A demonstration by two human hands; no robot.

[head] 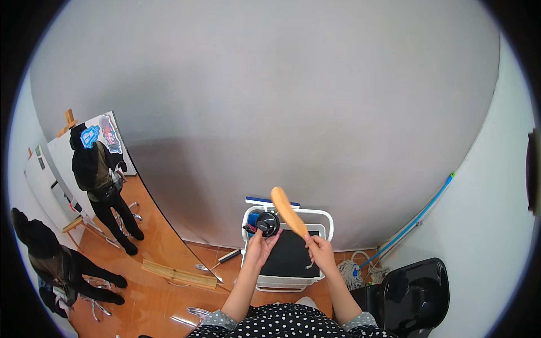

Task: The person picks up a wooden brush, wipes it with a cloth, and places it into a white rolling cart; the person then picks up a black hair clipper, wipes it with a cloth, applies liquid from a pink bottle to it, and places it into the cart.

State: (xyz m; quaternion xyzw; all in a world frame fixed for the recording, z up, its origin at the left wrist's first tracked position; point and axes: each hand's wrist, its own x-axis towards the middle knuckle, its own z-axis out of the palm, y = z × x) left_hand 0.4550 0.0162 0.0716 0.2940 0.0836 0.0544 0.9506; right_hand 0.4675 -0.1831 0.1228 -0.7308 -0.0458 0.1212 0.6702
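My left hand (262,249) holds a round, glossy black container (267,224) over the back left corner of a white trolley (291,279). What it is exactly cannot be told. In my right hand (320,251) is the handle of a wooden brush (288,211), its smooth curved back turned up and its far end tilted away to the left. A short cord loop (309,266) hangs below that hand. Under both hands lies the trolley's black top surface (285,255). Beside the container I see a blue item (252,218) and a small pink-bristled brush (249,229).
A blue-edged squeegee (262,200) stands behind the trolley, before the grey wall (296,105). On the right are a string mop (351,272) with a blue pole and a black chair (416,291). To the left, a large mirror (169,249) reflects a person in black (46,257) nearby.
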